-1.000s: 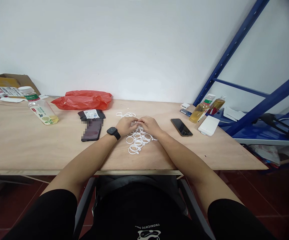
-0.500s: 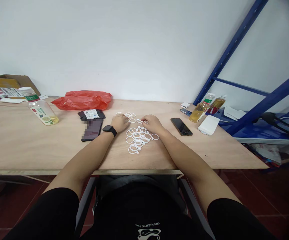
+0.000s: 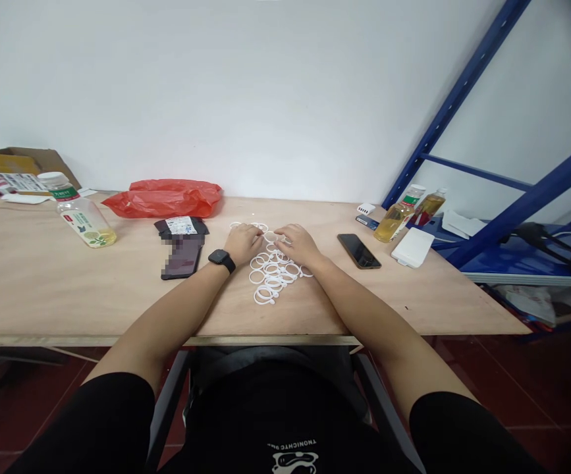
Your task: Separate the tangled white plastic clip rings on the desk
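Observation:
Between my two hands a white plastic ring (image 3: 270,236) is held just above the table's far part. My left hand (image 3: 244,243), below a black watch, has its fingers closed at the ring's left side. The curled fingertips of my right hand (image 3: 299,244) meet the ring's right side. Closer to me lies a loose pile of similar white plastic rings (image 3: 271,274), many overlapping, with small knobs on them. A few more white rings (image 3: 236,225) lie behind my left hand, partly hidden by it.
Left of my hands are a phone (image 3: 183,257), a black packet (image 3: 181,226), a red plastic bag (image 3: 164,197) and a drink bottle (image 3: 80,214). On the right lie another phone (image 3: 359,251), a white case (image 3: 412,247) and a bottle (image 3: 398,216) beside a blue metal frame (image 3: 456,102).
My left hand has shifted right and slightly nearer, up to the ring. My right hand has drawn a little left, and the ring now spans the gap between both hands.

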`<action>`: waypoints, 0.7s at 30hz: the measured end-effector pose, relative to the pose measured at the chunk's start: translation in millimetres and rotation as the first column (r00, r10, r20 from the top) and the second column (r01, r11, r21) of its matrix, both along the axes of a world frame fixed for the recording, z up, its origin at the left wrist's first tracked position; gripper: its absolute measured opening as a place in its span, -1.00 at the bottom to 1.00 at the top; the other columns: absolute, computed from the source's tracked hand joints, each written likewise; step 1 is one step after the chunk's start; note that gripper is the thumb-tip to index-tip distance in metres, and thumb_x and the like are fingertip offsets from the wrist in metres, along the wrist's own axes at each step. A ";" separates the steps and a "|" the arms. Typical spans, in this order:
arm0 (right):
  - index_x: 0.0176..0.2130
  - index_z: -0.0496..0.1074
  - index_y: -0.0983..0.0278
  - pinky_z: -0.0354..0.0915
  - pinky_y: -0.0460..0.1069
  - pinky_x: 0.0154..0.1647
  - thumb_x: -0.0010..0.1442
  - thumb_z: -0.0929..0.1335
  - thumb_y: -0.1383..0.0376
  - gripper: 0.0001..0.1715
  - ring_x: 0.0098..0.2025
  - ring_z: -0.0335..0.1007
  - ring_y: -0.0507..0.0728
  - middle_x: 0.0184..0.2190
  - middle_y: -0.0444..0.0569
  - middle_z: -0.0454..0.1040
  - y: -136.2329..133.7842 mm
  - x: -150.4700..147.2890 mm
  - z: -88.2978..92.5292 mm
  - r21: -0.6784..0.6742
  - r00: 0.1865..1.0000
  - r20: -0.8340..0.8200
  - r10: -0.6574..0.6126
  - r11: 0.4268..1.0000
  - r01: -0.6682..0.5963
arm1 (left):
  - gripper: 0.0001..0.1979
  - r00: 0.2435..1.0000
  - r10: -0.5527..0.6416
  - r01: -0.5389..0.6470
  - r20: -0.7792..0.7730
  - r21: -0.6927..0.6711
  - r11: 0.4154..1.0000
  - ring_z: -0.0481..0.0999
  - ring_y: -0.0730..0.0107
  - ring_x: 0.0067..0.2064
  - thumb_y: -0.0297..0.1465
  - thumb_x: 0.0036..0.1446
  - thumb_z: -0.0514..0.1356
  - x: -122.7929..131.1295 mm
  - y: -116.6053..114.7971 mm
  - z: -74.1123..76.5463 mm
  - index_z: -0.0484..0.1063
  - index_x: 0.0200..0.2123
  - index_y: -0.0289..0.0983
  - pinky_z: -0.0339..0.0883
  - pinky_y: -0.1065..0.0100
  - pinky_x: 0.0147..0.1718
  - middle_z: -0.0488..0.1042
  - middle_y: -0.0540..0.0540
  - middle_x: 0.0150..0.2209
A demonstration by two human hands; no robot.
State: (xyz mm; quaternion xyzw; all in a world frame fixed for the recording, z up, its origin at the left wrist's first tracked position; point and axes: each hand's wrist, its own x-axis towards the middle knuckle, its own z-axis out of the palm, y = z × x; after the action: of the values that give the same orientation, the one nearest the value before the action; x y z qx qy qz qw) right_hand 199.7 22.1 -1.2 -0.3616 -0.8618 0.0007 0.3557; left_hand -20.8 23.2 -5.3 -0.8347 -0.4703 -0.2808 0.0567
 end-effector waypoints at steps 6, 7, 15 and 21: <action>-0.01 0.50 0.26 0.26 0.11 0.07 0.18 0.43 0.15 -0.60 -0.01 0.41 0.22 -0.06 0.07 0.54 -3.2 -3.6 0.9 0.016 0.999 0.025 0.023 1.000 -0.023 | -0.75 0.991 -0.135 0.136 -0.022 0.004 0.991 0.44 0.11 -0.07 -0.30 0.30 0.04 9.6 -10.1 6.5 0.48 -0.20 -0.26 0.23 0.08 -0.05 0.54 -0.19 -0.19; -0.02 0.51 0.25 0.26 0.11 0.06 0.19 0.42 0.14 -0.61 -0.02 0.42 0.21 -0.07 0.06 0.55 -3.0 -4.0 0.6 0.009 0.999 0.033 0.033 0.999 -0.033 | -0.76 0.989 -0.143 0.144 -0.027 0.008 0.990 0.44 0.11 -0.08 -0.30 0.31 0.03 9.7 -10.4 6.3 0.47 -0.20 -0.26 0.23 0.08 -0.06 0.54 -0.19 -0.19; -0.06 0.54 0.24 0.27 0.10 0.02 0.21 0.42 0.08 -0.62 -0.05 0.47 0.21 -0.09 0.06 0.59 -1.9 -4.4 1.1 -0.007 0.995 0.090 0.035 0.999 -0.034 | -0.78 0.981 -0.196 0.196 0.005 0.047 0.979 0.42 0.13 -0.10 -0.35 0.32 0.02 7.6 -2.9 -1.4 0.44 -0.20 -0.28 0.26 0.13 -0.10 0.52 -0.21 -0.19; -0.10 0.56 0.25 0.27 0.07 -0.03 0.19 0.43 0.11 -0.66 -0.10 0.48 0.20 -0.15 0.05 0.60 -2.8 -4.3 2.1 0.006 0.994 0.102 0.050 0.999 -0.051 | -0.75 0.966 -0.259 0.257 0.017 0.051 0.965 0.41 0.15 -0.14 -0.33 0.34 -0.01 7.0 0.2 -3.5 0.44 -0.21 -0.29 0.27 0.14 -0.10 0.51 -0.21 -0.22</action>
State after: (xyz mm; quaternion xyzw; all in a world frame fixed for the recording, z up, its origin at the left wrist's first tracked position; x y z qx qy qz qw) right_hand 195.5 19.3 0.8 -0.3377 -0.8877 -0.0121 0.3128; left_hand -13.7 23.4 -8.9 -0.8839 -0.3514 -0.3068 0.0345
